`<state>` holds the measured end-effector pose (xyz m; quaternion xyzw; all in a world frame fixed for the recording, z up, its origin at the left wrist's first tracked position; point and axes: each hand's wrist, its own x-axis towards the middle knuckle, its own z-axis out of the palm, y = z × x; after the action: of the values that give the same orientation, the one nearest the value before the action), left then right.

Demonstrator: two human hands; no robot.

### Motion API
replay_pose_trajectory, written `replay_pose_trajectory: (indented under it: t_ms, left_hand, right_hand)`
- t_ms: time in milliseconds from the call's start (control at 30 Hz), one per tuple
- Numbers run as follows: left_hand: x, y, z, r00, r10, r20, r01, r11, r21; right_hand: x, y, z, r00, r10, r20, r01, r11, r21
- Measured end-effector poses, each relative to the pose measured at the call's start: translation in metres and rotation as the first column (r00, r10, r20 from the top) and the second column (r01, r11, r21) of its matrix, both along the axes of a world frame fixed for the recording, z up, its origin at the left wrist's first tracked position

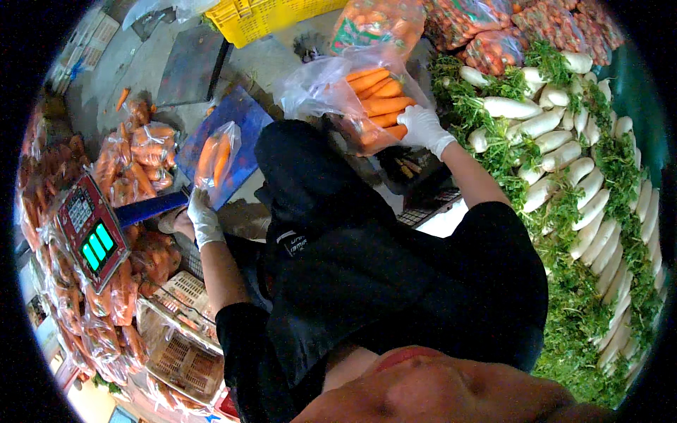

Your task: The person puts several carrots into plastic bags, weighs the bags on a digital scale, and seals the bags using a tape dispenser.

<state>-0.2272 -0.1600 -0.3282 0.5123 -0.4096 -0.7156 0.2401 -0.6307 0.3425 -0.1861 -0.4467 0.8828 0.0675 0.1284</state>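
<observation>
My left hand [204, 217], in a white glove, is closed on the near end of a small clear bag of carrots [214, 158]. That bag is over the blue scale platform [243, 116]. To the right, my right hand [428, 132], also gloved in white, grips the end of a carrot [393, 132]. Its fingertips are partly hidden among the carrots. Several more carrots [384, 106] lie in a large clear plastic bag [314, 84] whose mouth is spread around them. On the left stands the scale's red display [92, 229], with lit green digits.
Filled bags of carrots [144, 158] are heaped at the left, above a pale plastic crate [180, 359]. Stacked white radishes [557, 151] with green tops line the right side. A yellow crate [264, 17] and netted bags of orange produce [381, 28] stand at the far side.
</observation>
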Motion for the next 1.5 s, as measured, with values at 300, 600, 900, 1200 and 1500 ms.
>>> replay_pose_trajectory:
  t_ms: [300,600,900,1200,1500]
  left_hand:
    - [-0.011,-0.007,0.02,0.995,0.065,0.074,-0.076,0.985,0.158]
    - [-0.015,-0.005,0.026,0.983,-0.015,0.186,0.006,0.999,0.051]
    - [-0.029,0.02,0.06,0.978,-0.149,0.144,0.163,0.982,-0.095]
    - [-0.033,0.013,0.042,0.977,-0.196,0.087,0.198,0.98,-0.016]
    - [-0.036,0.024,0.062,0.985,-0.081,0.149,0.087,0.996,-0.028]
  right_hand:
    - [-0.012,0.006,-0.024,0.998,-0.035,0.043,0.046,0.954,-0.295]
    - [-0.084,-0.03,-0.028,0.94,0.006,0.34,0.221,0.749,-0.625]
    - [-0.114,-0.104,-0.038,0.972,-0.012,0.234,0.034,0.995,-0.091]
    - [-0.106,-0.089,-0.006,0.921,0.051,0.386,-0.138,0.969,0.203]
    - [-0.072,-0.046,0.015,0.861,0.008,0.508,0.069,0.989,-0.131]
